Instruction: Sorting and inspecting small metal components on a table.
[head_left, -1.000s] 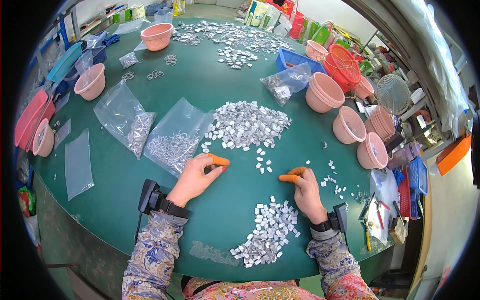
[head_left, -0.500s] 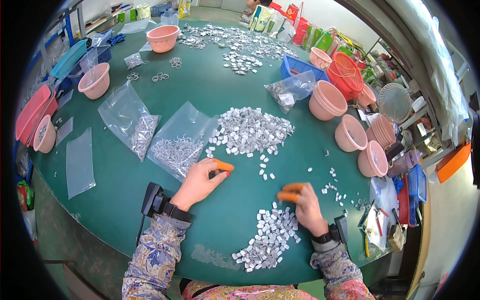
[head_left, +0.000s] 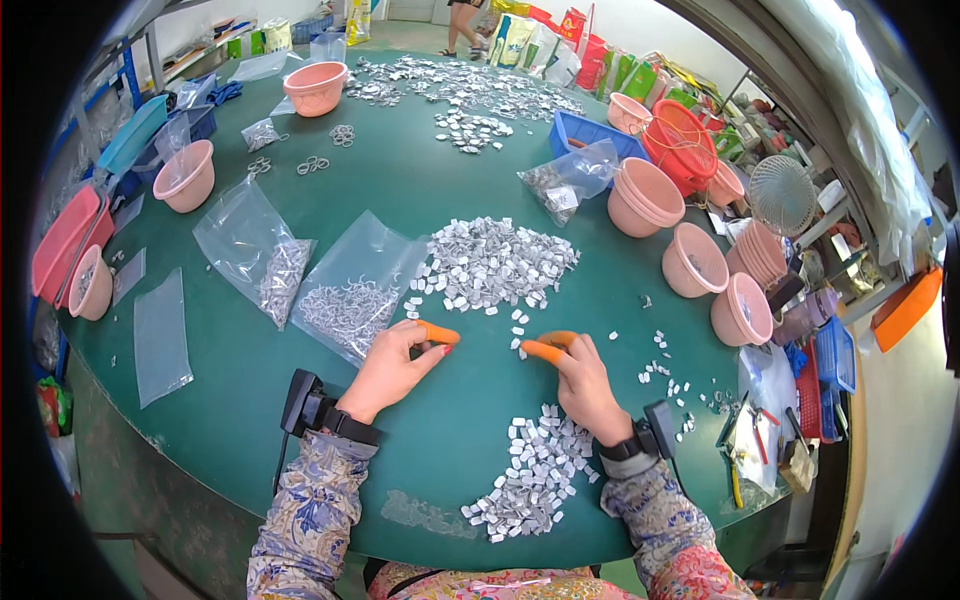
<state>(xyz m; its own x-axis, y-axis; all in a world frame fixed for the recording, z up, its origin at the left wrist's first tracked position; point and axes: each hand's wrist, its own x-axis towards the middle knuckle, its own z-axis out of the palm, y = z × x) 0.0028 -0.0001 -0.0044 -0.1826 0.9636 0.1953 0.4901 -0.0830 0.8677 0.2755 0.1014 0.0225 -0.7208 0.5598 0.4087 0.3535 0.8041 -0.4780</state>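
Small white-grey rectangular pieces lie in a large pile (head_left: 495, 262) ahead of my hands and a nearer pile (head_left: 535, 480) by my right wrist. My left hand (head_left: 390, 368) rests on the table beside the bag of curved grey pieces. Its thumb and orange-covered index finger are bent together in a pinch; anything between them is too small to make out. My right hand (head_left: 585, 385) has orange finger covers too. Its fingers stretch leftward, fingertips at a loose white-grey piece (head_left: 519, 344) below the large pile.
A clear bag (head_left: 352, 300) of curved grey pieces and another filled bag (head_left: 285, 280) lie left. Pink bowls (head_left: 645, 198) and a blue tray (head_left: 590, 138) line the right. Pliers (head_left: 738, 480) lie at the right edge. More grey pieces (head_left: 470, 90) cover the far end.
My right hand has moved forward and left, from above the near pile to the loose pieces below the large pile. My left hand stays put. A person's legs now show at the far end.
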